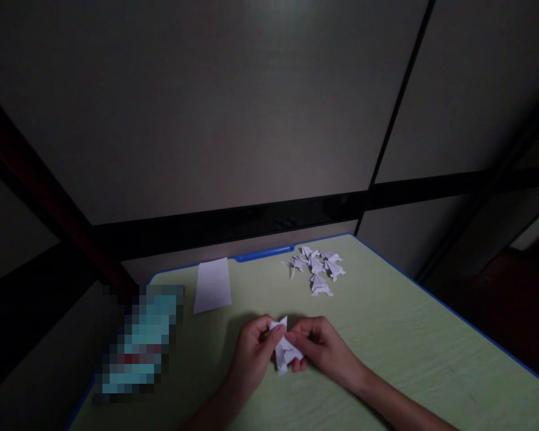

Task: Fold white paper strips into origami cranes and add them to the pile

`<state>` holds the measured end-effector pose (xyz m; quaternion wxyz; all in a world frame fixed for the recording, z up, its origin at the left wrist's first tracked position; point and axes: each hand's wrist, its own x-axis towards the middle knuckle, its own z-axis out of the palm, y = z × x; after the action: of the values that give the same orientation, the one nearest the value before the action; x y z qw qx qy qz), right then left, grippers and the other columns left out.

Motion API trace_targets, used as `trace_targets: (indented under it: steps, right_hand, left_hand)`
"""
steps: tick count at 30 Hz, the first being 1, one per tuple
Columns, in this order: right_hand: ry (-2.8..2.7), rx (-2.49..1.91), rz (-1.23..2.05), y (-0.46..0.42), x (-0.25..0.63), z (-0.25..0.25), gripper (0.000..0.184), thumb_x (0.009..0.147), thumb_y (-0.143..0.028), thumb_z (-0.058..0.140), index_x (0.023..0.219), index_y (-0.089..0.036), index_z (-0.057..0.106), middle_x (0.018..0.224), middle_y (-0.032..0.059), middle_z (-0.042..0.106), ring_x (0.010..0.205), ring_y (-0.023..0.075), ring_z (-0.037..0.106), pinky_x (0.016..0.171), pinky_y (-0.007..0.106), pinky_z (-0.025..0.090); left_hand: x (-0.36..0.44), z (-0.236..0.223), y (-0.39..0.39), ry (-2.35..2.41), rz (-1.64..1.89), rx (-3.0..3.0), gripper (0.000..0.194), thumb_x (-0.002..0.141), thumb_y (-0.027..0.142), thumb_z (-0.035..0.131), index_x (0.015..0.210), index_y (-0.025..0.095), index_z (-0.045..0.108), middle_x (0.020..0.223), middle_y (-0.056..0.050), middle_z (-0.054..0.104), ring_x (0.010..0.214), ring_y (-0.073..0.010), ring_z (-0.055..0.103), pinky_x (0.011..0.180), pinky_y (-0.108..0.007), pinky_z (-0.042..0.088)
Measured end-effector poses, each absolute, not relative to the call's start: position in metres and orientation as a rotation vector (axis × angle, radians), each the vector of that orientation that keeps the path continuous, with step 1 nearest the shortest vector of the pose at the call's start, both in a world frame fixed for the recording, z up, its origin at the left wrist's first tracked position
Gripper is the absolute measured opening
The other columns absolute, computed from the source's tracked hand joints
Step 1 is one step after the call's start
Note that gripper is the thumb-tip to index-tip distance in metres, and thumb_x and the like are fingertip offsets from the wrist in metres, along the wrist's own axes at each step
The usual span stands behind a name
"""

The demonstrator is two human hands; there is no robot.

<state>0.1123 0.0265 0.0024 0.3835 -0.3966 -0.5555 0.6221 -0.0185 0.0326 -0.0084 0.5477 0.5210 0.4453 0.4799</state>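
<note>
A small piece of folded white paper, with points and creases, is held just above the near part of the table. My left hand grips its left side, thumb lying across the top. From the right, my right hand pinches the same paper between thumb and fingers; some fingertips show beneath it. Beyond my hands lies a cluster of several folded white paper figures, shaped like frogs. One of them sits a little nearer to me than the others.
The pale green table has a blue edge and a blue pen groove at the back. A flat white paper sheet lies back left. Nearer left is a pixelated turquoise item. Behind the table stand dark cabinet panels.
</note>
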Motion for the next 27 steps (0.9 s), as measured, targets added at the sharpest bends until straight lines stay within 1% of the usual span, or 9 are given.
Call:
trace_targets:
  steps: [3, 6, 10, 15, 20, 24, 27]
  right_hand:
    - [-1.335, -0.944, 1.658, 0.0283, 0.111, 0.0026, 0.024, 0.057, -0.032, 0.064, 0.059, -0.01, 0.054, 0.048, -0.0015, 0.056, 0.04, 0.0064, 0.05, 0.039, 0.017, 0.039]
    - [-1.261, -0.944, 1.643, 0.029, 0.1088, 0.0025, 0.025, 0.048, -0.025, 0.07, 0.058, -0.011, 0.052, 0.044, -0.0035, 0.054, 0.038, 0.006, 0.048, 0.038, 0.016, 0.038]
    - [-1.193, -0.945, 1.633, 0.0296, 0.1086, 0.002, 0.023, 0.049, -0.024, 0.068, 0.057, -0.011, 0.052, 0.043, -0.0035, 0.054, 0.036, 0.0044, 0.045, 0.037, 0.016, 0.035]
    - [-1.148, -0.922, 1.6, 0.0306, 0.1117, 0.0014, 0.021, 0.05, -0.021, 0.067, 0.056, -0.011, 0.05, 0.044, -0.0045, 0.052, 0.036, 0.0032, 0.041, 0.037, 0.015, 0.031]
    - [-1.179, -0.938, 1.57, 0.0306, 0.111, 0.0017, 0.021, 0.05, -0.021, 0.067, 0.055, -0.012, 0.049, 0.043, -0.0054, 0.05, 0.036, 0.0035, 0.04, 0.036, 0.016, 0.029]
    - [-1.181, -0.947, 1.566, 0.0306, 0.1113, 0.0015, 0.019, 0.05, -0.019, 0.067, 0.056, -0.012, 0.05, 0.043, -0.0057, 0.05, 0.036, 0.0038, 0.041, 0.037, 0.015, 0.031]
    - [-1.147, -0.872, 1.644, 0.0317, 0.1138, -0.0001, 0.015, 0.054, -0.018, 0.064, 0.06, -0.01, 0.053, 0.046, -0.0028, 0.054, 0.039, 0.0048, 0.046, 0.039, 0.015, 0.035]
  left_hand:
    - [-0.0203, -0.0093, 0.0335, 1.104, 1.243, 1.223, 0.027, 0.059, 0.034, 0.058, 0.045, 0.014, 0.045, 0.039, 0.005, 0.044, 0.038, -0.0064, 0.038, 0.038, -0.017, 0.03]
    - [-0.0209, -0.0101, 0.0357, 1.119, 1.264, 1.188, 0.026, 0.06, 0.033, 0.057, 0.048, 0.014, 0.046, 0.041, 0.004, 0.046, 0.039, -0.007, 0.041, 0.039, -0.017, 0.032]
    - [-0.0204, -0.0102, 0.0381, 1.069, 1.187, 1.135, 0.023, 0.06, 0.033, 0.058, 0.053, 0.013, 0.05, 0.043, 0.003, 0.051, 0.041, -0.0087, 0.045, 0.04, -0.018, 0.035]
    - [-0.021, -0.0071, 0.0386, 1.044, 1.104, 1.157, 0.022, 0.054, 0.031, 0.063, 0.054, 0.011, 0.056, 0.045, -0.001, 0.057, 0.04, -0.0089, 0.047, 0.038, -0.018, 0.035]
    - [-0.0203, -0.0055, 0.0377, 1.059, 1.104, 1.16, 0.02, 0.053, 0.029, 0.064, 0.055, 0.011, 0.058, 0.044, 0.0, 0.057, 0.039, -0.0084, 0.046, 0.037, -0.017, 0.035]
    - [-0.0197, -0.0065, 0.038, 1.047, 1.109, 1.149, 0.018, 0.054, 0.028, 0.063, 0.055, 0.011, 0.058, 0.044, 0.0, 0.057, 0.039, -0.0085, 0.046, 0.037, -0.017, 0.034]
    - [-0.0206, -0.008, 0.039, 1.027, 1.115, 1.133, 0.016, 0.054, 0.026, 0.063, 0.054, 0.011, 0.057, 0.044, 0.0, 0.057, 0.039, -0.0089, 0.047, 0.038, -0.018, 0.035]
